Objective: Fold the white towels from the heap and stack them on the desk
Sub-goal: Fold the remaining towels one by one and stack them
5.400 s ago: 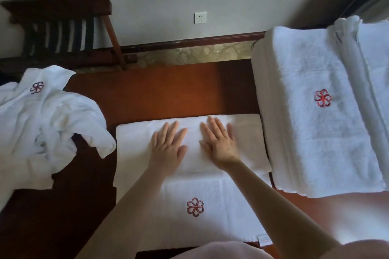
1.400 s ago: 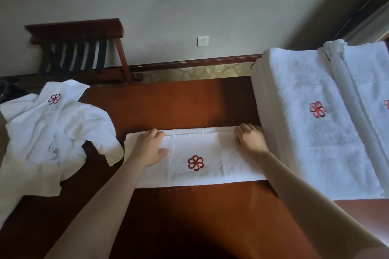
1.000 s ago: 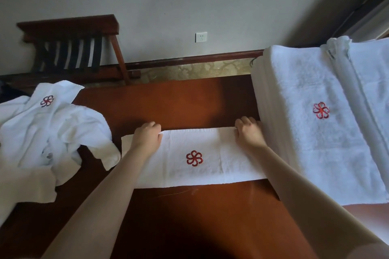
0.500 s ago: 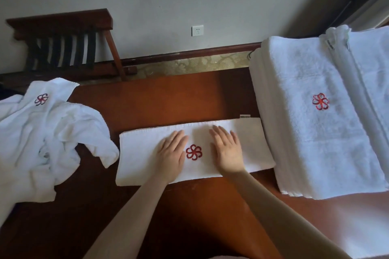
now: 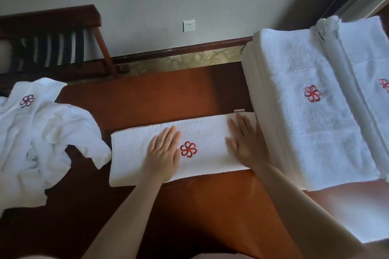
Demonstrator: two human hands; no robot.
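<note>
A white towel [image 5: 206,130] folded into a long strip lies across the middle of the dark wooden desk [image 5: 168,94], its red flower emblem facing up. My left hand [image 5: 163,153] rests flat on it just left of the emblem. My right hand [image 5: 245,143] presses flat on its right end, beside the tall stack of folded towels [image 5: 311,124]. Both hands have their fingers stretched out and hold nothing. The heap of unfolded white towels [image 5: 42,136] sits at the desk's left end.
A second folded pile [image 5: 370,57] lies at the far right behind a rolled towel [image 5: 345,82]. A wooden luggage rack [image 5: 54,44] stands by the wall beyond the desk's left part. A wall socket [image 5: 188,25] is on the grey wall.
After the towel was folded into a strip, my hands came to its middle and have now slid apart over it, the right one reaching its right end.
</note>
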